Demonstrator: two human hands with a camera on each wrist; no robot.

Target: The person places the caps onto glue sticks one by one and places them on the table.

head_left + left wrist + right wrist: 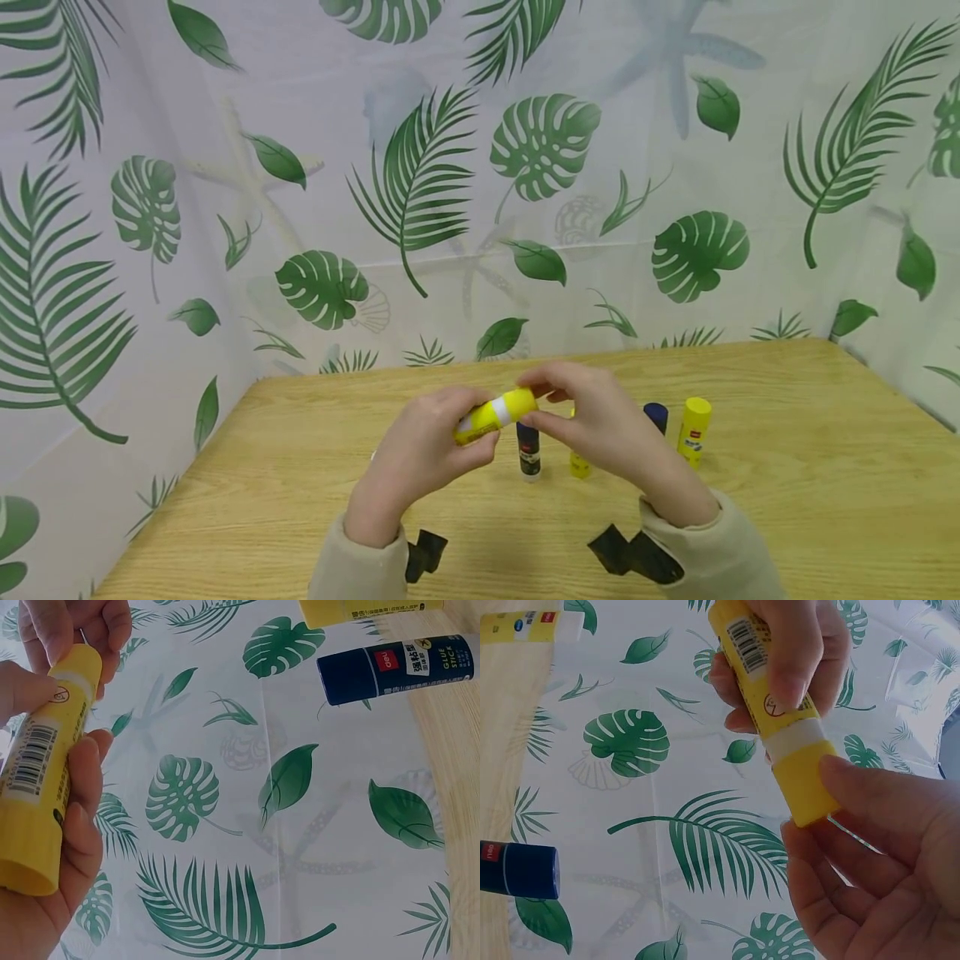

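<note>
My left hand (pixel 431 446) grips a yellow glue stick (pixel 480 422) round its body, holding it tilted above the table. A barcode shows on its label in the left wrist view. At its upper end my right hand (pixel 592 417) has thumb and fingers on the yellow cap (pixel 804 784), pinching it. Between cap and body runs a white band (pixel 793 740). Just beyond the hands stands a dark blue glue stick (pixel 529 454), upright. Another yellow glue stick (pixel 580 465) is partly hidden behind my right hand.
To the right stand a yellow glue stick (pixel 693 432) and a dark blue one (pixel 656 415), the latter mostly covered by my right wrist. In the right wrist view a yellow glue stick (pixel 529 628) has a white end. Leaf-patterned cloth (pixel 450 208) hangs behind the wooden table (pixel 810 467).
</note>
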